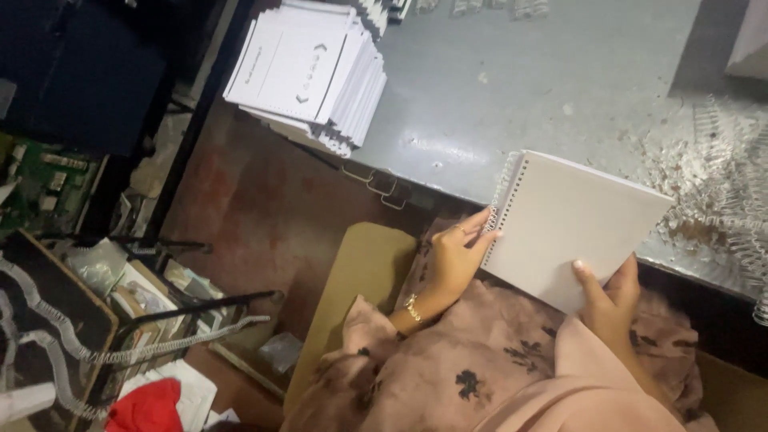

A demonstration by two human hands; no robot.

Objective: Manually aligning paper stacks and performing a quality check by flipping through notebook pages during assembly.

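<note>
White square notebook (pixel 572 228) with a silver wire spiral along one edge: half on the grey metal counter (pixel 512 96), half hanging over the near edge above the lap, so both hands can get at it. Left hand (pixel 452 260) up against the spiral edge, fingers (pixel 478 226) pressed narrow on the coil, apparently to seat or check the loops. Right hand (pixel 608 304) under the notebook's near corner, thumb on top and fingers beneath, holding it level and steady.

Counted: one notebook in hand; one fanned stack of white printed sheets or covers (pixel 308 72) far left of the notebook, at the counter's corner, number of sheets too many to tell. Loose heap of silver wire coils (pixel 716 192) just right of the notebook, within easy reach, uncountable. Two long wire spiral strips (pixel 56 328) well left of and below the notebook, lying off the counter. One red cloth (pixel 148 404) below those strips.
</note>
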